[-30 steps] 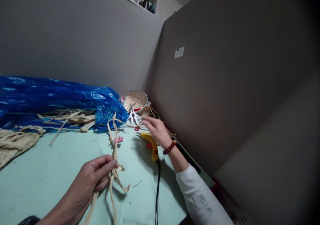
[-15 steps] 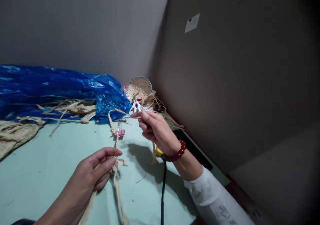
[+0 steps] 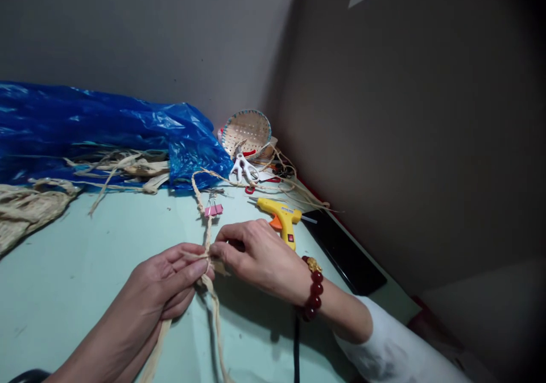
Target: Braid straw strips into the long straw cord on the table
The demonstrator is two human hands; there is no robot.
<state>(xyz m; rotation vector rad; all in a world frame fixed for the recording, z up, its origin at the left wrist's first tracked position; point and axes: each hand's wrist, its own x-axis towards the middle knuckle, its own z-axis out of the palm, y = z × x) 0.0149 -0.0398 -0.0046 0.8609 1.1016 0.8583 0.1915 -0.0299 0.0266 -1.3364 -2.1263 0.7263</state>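
Observation:
A braided cord of pale dry fibre [image 3: 209, 233] runs down the table toward me, with a pink binder clip [image 3: 214, 210] gripping it above my hands. My left hand [image 3: 170, 280] pinches the cord between thumb and fingers, just below the clip. Against it from the right, my right hand [image 3: 251, 255] has thumb and index finger closed on a strand at the same spot; the exact grip is partly hidden. Loose fibre strands [image 3: 216, 320] hang below my left hand toward the near edge.
A yellow glue gun [image 3: 281, 215] lies right of the cord, near a black flat object [image 3: 345, 252]. Behind are white-handled scissors [image 3: 244, 169], a small woven basket [image 3: 247, 133] and blue plastic [image 3: 106, 124] with fibres. A woven fibre piece [image 3: 29, 212] lies at left. Walls close the back and right.
My right hand has come down and left from above the table to meet my left hand at the cord. The glue gun is now uncovered. The view has tilted slightly downward.

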